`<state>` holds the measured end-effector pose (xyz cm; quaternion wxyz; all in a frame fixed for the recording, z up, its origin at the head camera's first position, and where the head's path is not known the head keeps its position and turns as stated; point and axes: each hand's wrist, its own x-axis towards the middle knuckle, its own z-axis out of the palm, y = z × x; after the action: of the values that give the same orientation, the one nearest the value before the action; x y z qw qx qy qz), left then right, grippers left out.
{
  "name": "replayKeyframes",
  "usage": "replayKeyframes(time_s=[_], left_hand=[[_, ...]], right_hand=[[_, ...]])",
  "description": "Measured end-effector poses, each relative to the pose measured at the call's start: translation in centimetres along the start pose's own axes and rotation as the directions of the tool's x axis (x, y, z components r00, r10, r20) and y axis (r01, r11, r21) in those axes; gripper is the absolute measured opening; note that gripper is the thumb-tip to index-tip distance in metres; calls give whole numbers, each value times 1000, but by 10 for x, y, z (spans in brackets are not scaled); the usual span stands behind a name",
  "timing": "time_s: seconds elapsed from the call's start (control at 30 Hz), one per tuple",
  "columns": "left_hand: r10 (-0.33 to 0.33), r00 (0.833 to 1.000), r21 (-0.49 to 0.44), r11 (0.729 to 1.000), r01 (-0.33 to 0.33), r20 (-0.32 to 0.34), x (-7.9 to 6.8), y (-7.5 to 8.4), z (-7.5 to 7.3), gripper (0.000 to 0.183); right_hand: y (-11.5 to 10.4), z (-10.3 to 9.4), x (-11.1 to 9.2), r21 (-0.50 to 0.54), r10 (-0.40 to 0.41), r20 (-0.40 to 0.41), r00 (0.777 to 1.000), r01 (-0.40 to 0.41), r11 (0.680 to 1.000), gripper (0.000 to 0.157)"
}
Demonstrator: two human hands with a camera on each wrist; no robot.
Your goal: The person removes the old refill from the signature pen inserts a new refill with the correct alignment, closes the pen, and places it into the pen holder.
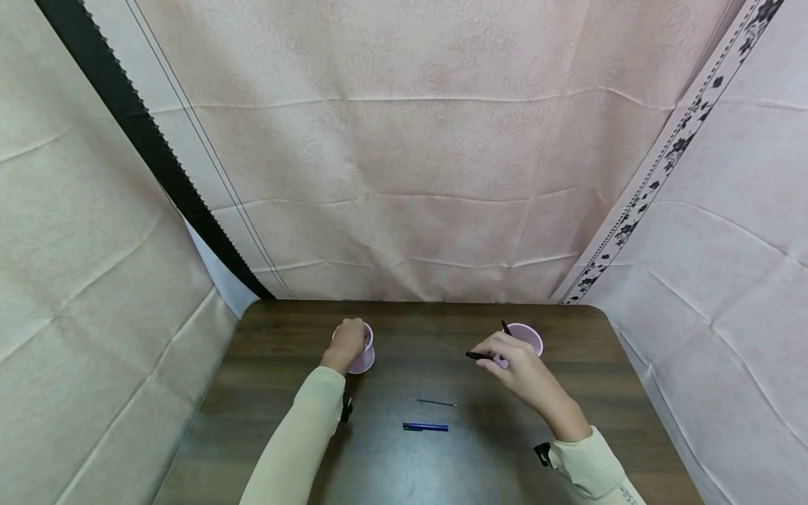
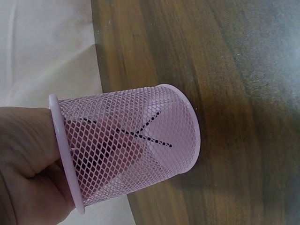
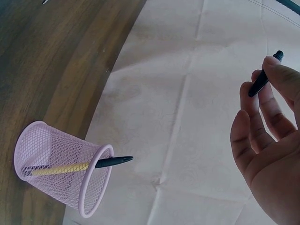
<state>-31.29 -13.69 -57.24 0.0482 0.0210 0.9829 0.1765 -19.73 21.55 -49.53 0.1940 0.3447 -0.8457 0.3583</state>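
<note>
My left hand (image 1: 348, 344) reaches down into a lilac mesh pen cup (image 2: 126, 140), its fingers behind the mesh. Thin dark sticks (image 2: 157, 140) cross inside that cup; I cannot tell whether the fingers grip them. With thumb and fingertips, my right hand (image 1: 514, 365) pinches a short black pen cap (image 3: 265, 77) in the air. A second lilac mesh cup (image 3: 65, 164) stands beside and below this hand. In it leans a yellow pen (image 3: 61, 168) whose black end pokes out over the rim.
Between the arms, a thin dark pen refill (image 1: 437, 402) and a blue pen (image 1: 426, 426) lie on the brown wooden table (image 1: 385, 463). Pale cloth (image 1: 404, 231) hangs behind the table's far edge and at both sides.
</note>
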Motion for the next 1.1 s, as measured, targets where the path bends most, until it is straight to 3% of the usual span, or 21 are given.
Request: replayKeyframes(time_s=[0.23,0.6,0.93,1.1], left_hand=[[8,1000,-4,1000,-8,-15,-1,-1,-1,16],[-2,1000,-28,1000,3,22,-4,-1,-4,16],[-38,996,-131,990,48,75,-9,-2,-8,21],[-41,997,-136,990,49,64,-11,-3,-10,31]], right_hand=[[-1,-1,1,-6,0,-2,1000,0,1000,28],[0,-1,0,0,8,4,1000,-8,1000,26],[-1,-1,0,-21,16,5,1000,-16,1000,24],[-1,-1,0,-16,8,-1,1000,-8,1000,25]])
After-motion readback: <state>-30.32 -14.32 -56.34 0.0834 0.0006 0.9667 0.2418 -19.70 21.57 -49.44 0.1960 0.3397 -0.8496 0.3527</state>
